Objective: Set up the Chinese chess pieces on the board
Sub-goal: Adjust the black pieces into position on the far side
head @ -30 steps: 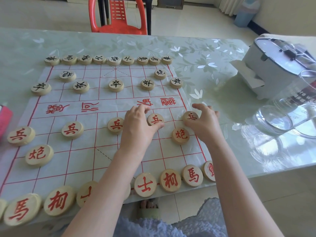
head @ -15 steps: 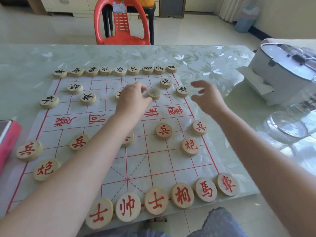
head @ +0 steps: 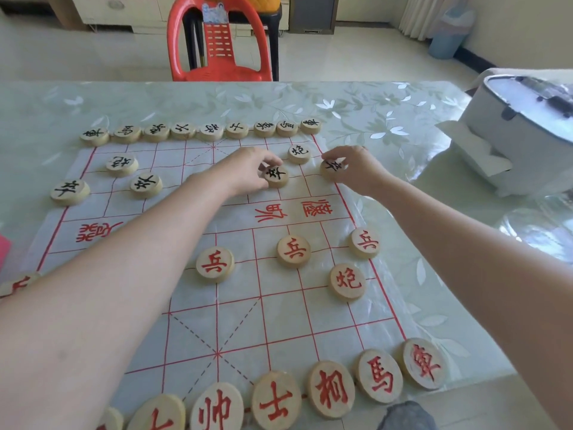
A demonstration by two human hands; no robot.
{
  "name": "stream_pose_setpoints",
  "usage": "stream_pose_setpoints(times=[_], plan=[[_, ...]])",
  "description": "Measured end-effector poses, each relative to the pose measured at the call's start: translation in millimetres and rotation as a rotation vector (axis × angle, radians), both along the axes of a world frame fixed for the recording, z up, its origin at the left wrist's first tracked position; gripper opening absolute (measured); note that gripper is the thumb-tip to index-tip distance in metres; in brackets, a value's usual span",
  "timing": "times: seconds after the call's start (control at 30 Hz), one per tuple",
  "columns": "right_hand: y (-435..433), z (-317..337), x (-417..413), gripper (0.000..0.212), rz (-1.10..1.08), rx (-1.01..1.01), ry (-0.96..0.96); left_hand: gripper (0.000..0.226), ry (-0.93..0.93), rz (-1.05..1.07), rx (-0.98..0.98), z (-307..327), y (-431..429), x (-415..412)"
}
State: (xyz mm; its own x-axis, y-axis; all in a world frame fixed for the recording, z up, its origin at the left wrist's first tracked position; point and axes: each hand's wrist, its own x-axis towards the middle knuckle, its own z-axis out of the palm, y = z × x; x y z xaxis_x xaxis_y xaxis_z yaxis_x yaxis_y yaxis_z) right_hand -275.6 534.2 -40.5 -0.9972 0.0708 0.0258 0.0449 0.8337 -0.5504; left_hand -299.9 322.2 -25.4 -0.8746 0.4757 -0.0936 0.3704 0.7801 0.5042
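The table (head: 372, 97) is covered by the paper board (head: 242, 305), laid flat so pieces can be slid onto their crossings. The left hand (head: 248, 172) is curled, and a black soldier (head: 277, 176) is pinched at its rim under the fingertips. The right hand (head: 359, 172) is bent likewise, with the edge soldier (head: 333, 169) gripped beneath its fingertips. Both seem held this way for nudging onto line crossings. A black cannon (head: 299, 153) is seen just beyond, between the two sets of fingertips.

Home dining room; floral-covered table (head: 217, 100), red plastic chair (head: 217, 48), rice cooker (head: 524, 125)
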Motion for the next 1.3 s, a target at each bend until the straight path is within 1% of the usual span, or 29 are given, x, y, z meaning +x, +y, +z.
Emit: stream_pose_setpoints(times=[0.1,0.23,0.3,0.33,0.4,0.5,0.6,0.67,0.8,0.87,1.13,1.3], plan=[[-0.8,-5.8,-1.7,0.042,-0.088,-0.014,0.016,0.051,0.037,0.023,-0.009,-6.8,1.4,-1.5],[-4.2,-6.9,-0.4,0.066,-0.160,-0.047,0.009,0.050,0.145,0.171,-0.008,-18.8,7.1,-4.4],[-5.3,-4.7,1.9,0.074,-0.159,-0.049,-0.026,0.055,0.193,0.228,-0.021,-22.7,10.0,-5.5],[-4.9,-3.2,3.1,0.073,-0.150,-0.048,-0.045,0.059,0.208,0.239,-0.022,-23.5,11.6,-5.4],[-2.8,-0.6,5.5,0.065,-0.128,-0.058,-0.069,0.066,0.206,0.229,0.002,-23.2,14.3,-4.4],[-1.2,0.4,7.6,0.053,-0.117,-0.076,-0.077,0.065,0.141,0.158,0.064,-20.1,15.1,-2.4],[-0.1,-3.3,6.8,0.055,-0.130,-0.075,-0.063,0.054,0.076,0.125,0.118,-16.8,14.5,0.7],[0.4,-6.0,7.1,0.058,-0.151,-0.086,-0.045,0.047,0.076,0.132,0.121,-17.3,15.2,1.6],[-1.3,-10.9,9.1,0.057,-0.182,-0.121,-0.013,0.051,0.102,0.192,0.124,-21.9,16.9,3.3],[-2.5,-13.1,9.7,0.056,-0.192,-0.133,0.004,0.049,0.101,0.207,0.132,-23.4,16.9,4.7],[-4.0,-16.1,10.3,0.054,-0.219,-0.172,0.022,0.048,0.069,0.210,0.144,-23.0,15.3,6.2],[-4.6,-17.3,11.1,0.055,-0.217,-0.173,0.029,0.048,0.085,0.211,0.138,-25.8,15.4,6.3]])
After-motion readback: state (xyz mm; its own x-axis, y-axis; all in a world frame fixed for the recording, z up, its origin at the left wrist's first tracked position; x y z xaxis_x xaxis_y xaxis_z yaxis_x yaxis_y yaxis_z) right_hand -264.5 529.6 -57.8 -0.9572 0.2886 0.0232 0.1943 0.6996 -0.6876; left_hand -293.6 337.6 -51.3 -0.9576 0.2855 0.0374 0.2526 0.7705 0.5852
